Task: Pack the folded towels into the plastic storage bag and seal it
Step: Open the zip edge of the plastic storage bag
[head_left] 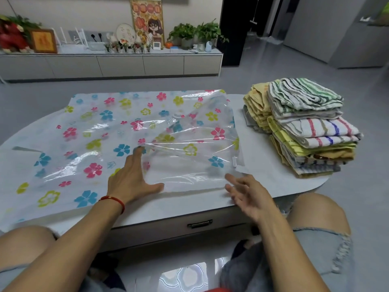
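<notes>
A clear plastic storage bag (117, 131) printed with pink, blue and yellow-green flowers lies spread over the white table (271, 182). Its right end bulges upward, with a white slider clip (234, 160) on the edge. My left hand (131, 178) rests flat on the bag, fingers spread, index finger against the raised fold. Just off the bag's near right corner hovers my right hand (247, 193), fingers apart and slightly blurred, holding nothing. At the table's right end stands a stack of folded towels (303, 127), striped and yellow, in two piles.
The table's front edge has a drawer with a dark handle (199, 224). My bare knees flank it. Beyond the table is grey floor, then a long low cabinet (117, 64) against the wall carrying plants, frames and small items.
</notes>
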A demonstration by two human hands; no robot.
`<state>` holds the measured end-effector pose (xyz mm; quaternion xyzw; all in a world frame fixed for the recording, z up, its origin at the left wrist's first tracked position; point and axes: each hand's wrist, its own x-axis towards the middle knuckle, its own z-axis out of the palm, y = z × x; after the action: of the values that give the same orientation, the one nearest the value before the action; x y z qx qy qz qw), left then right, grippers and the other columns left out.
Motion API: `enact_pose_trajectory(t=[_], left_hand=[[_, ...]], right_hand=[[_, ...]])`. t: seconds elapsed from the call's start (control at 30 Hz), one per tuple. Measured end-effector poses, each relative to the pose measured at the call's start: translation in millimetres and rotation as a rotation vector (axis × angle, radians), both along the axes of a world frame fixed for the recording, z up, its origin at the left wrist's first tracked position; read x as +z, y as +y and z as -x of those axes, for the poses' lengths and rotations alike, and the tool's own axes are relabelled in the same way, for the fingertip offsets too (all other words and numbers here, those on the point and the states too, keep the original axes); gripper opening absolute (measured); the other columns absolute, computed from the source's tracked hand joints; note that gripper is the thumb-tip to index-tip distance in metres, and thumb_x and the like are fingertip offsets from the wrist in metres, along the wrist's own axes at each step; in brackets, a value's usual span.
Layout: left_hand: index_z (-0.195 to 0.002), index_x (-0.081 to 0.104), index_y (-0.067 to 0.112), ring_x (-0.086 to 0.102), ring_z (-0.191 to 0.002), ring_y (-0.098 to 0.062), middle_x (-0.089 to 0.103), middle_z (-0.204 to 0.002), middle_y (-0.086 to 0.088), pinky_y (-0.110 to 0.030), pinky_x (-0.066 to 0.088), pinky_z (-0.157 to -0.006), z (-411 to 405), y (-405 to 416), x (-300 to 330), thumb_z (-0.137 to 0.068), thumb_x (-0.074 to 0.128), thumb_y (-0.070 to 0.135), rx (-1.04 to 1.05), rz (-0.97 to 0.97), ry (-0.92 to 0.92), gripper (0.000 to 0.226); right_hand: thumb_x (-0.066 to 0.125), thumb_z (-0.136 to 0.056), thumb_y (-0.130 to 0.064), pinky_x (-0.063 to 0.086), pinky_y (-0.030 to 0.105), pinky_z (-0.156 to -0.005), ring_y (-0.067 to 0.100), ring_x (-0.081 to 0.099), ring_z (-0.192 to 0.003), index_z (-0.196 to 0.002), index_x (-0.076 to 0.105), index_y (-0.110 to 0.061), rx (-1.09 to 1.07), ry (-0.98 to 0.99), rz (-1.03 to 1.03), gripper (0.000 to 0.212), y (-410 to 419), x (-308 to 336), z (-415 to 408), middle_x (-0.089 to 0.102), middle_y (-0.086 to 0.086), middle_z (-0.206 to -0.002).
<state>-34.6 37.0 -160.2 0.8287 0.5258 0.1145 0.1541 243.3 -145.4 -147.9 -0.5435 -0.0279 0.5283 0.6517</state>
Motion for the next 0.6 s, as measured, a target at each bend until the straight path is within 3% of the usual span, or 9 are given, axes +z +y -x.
enact_pose_trajectory(t=[0.07,0.13,0.2,0.27,0.33,0.43,0.5,0.57,0.6], left_hand=[[-0.146,0.0,0.038,0.057,-0.113,-0.036,0.037,-0.149,-0.007,-0.046,0.054,-0.079,2.5,1.3,0.4,-0.051,0.073,0.076,0.004,0.043,-0.045,0.126],[-0.147,-0.003,0.043,0.057,-0.113,-0.036,0.032,-0.153,-0.007,-0.045,0.054,-0.081,6.0,0.8,4.8,-0.056,0.077,0.066,-0.017,0.089,-0.06,0.123],[-0.145,-0.008,0.049,0.06,-0.104,-0.034,0.031,-0.155,-0.006,-0.043,0.056,-0.08,7.0,-3.0,12.5,-0.063,0.078,0.054,-0.062,0.108,-0.049,0.119],[-0.145,-0.009,0.05,0.063,-0.093,-0.028,0.037,-0.153,-0.006,-0.038,0.057,-0.076,2.2,-10.4,19.9,-0.07,0.077,0.038,-0.116,0.104,-0.025,0.115],[-0.148,-0.001,0.047,0.063,-0.082,-0.021,0.047,-0.144,-0.007,-0.037,0.057,-0.075,-5.0,-17.6,28.5,-0.074,0.072,0.022,-0.157,0.099,-0.049,0.107],[-0.141,0.037,0.04,0.06,-0.099,-0.021,0.057,-0.133,-0.003,-0.037,0.051,-0.092,-7.3,-21.3,41.5,-0.079,0.066,0.012,-0.216,0.092,-0.135,0.074],[-0.106,0.065,0.032,0.059,-0.091,-0.017,0.066,-0.116,-0.002,-0.037,0.05,-0.091,-2.3,-19.7,47.9,-0.079,0.06,0.0,-0.207,0.012,-0.18,0.042],[-0.073,0.07,0.023,0.062,-0.086,-0.017,0.072,-0.095,-0.002,-0.036,0.051,-0.087,4.5,-13.5,51.6,-0.076,0.063,-0.008,-0.166,-0.076,-0.223,0.033],[-0.068,0.073,0.019,0.065,-0.087,-0.018,0.074,-0.089,-0.003,-0.031,0.052,-0.086,7.4,-7.8,54.1,-0.074,0.067,-0.01,-0.118,-0.113,-0.259,0.03]], right_hand=[[0.049,-0.096,-0.003,0.056,0.027,-0.05,0.022,0.077,-0.071,-0.118,0.055,-0.012,-0.009,-0.036,-0.025,0.025,0.0,2.7,6.3,0.073,0.013,-0.124],[0.052,-0.096,-0.005,0.059,0.034,-0.062,0.026,0.076,-0.076,-0.126,0.053,-0.018,0.011,-0.249,0.013,0.033,2.0,4.8,18.9,0.074,0.012,-0.118],[0.06,-0.092,-0.006,0.058,0.039,-0.08,0.027,0.07,-0.094,-0.13,0.057,-0.023,0.046,-0.731,0.083,0.042,7.1,3.5,41.1,0.071,0.009,-0.121],[0.064,-0.086,-0.015,0.044,0.038,-0.102,0.028,0.057,-0.121,-0.128,0.066,-0.022,0.249,-1.372,0.041,0.043,15.3,-3.9,77.2,0.068,0.001,-0.13],[0.061,-0.087,-0.028,0.024,0.047,-0.118,0.026,0.041,-0.141,-0.135,0.063,-0.025,0.533,-1.733,0.0,0.049,33.0,-10.1,113.2,0.061,-0.003,-0.14],[0.052,-0.098,-0.031,0.001,0.055,-0.122,0.023,0.035,-0.147,-0.143,0.053,-0.028,0.76,-1.883,-0.007,0.045,61.1,-21.1,147.1,0.053,-0.002,-0.149],[0.045,-0.105,-0.032,0.0,0.054,-0.121,0.022,0.034,-0.147,-0.142,0.054,-0.029,0.761,-1.845,0.008,0.038,71.3,-27.4,152.1,0.051,-0.004,-0.152],[0.04,-0.109,-0.034,0.001,0.054,-0.122,0.018,0.03,-0.15,-0.142,0.054,-0.033,0.755,-1.775,0.029,0.036,73.1,-36.3,149.5,0.048,-0.01,-0.155],[0.04,-0.109,-0.034,0.002,0.056,-0.122,0.017,0.03,-0.151,-0.141,0.055,-0.033,0.748,-1.782,0.025,0.035,71.8,-40.9,147.3,0.047,-0.011,-0.156]])
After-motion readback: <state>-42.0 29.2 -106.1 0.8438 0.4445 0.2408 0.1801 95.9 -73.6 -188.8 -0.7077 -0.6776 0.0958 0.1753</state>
